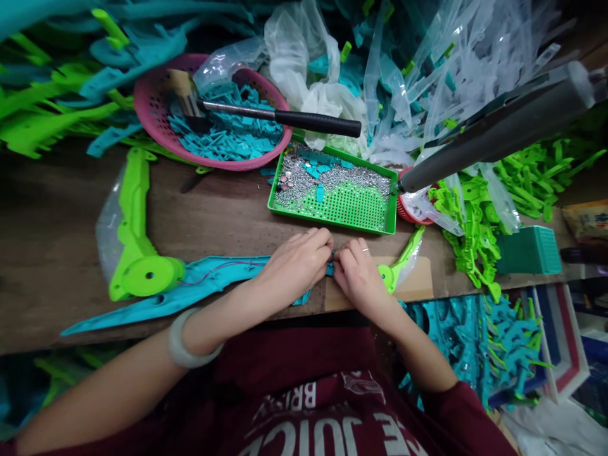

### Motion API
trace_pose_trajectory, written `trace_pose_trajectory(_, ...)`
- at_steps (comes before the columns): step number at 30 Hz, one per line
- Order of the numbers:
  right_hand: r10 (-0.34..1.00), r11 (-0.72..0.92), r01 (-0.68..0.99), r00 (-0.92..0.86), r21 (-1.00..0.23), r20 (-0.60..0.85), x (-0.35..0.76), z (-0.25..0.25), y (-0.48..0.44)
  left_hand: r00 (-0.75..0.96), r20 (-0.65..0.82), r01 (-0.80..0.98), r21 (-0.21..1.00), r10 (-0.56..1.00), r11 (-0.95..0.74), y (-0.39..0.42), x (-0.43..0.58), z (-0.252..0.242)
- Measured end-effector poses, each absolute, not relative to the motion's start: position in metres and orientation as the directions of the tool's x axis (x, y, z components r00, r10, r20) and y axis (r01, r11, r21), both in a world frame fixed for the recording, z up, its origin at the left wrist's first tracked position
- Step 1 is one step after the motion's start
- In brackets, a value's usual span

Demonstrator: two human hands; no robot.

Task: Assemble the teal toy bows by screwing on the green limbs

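Note:
A long blue plastic part [223, 269] with a thin dark wire along it lies on the wooden table. A large green arm [142, 253] with a round hub and a clear blade joins its left end; a smaller green arm [401, 263] is at the right, over a piece of cardboard. My left hand [304, 259] lies over the blue part, fingers closed on it. Close beside it, my right hand [356, 272], with a ring, pinches at the same part. The fingertips almost meet, and anything small between them is hidden.
Behind the hands stands a green tray [356, 206] of screws. A pink basket [213, 161] of blue pieces has a hammer [318, 122] across it. A grey power tool [494, 133] hangs at the right, above green parts [475, 215] and a green box [529, 250].

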State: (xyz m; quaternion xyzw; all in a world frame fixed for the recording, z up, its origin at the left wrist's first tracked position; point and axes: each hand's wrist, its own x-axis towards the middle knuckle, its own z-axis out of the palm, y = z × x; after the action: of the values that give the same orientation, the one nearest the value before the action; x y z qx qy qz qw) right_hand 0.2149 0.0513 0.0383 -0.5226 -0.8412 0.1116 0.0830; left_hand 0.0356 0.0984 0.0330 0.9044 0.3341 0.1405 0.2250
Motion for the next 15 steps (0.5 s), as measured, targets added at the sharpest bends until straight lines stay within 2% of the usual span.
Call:
trace_pose_trajectory(7, 0.862, 0.497, 0.808, -0.501, -0.317, 0.076, 0.2196, 0.0398, 0.0552, 0.742, 0.167, 0.468, 0.565, 0.650, -0.680, 0.1005, 0.0332, 0.0274)
trace_pose_trajectory(15, 0.864, 0.476, 0.756, -0.496, -0.449, 0.081, 0.2241, 0.0372, 0.0592, 0.725, 0.118, 0.471, 0.634, 0.678, -0.613, 0.1032, 0.0344, 0.0238)
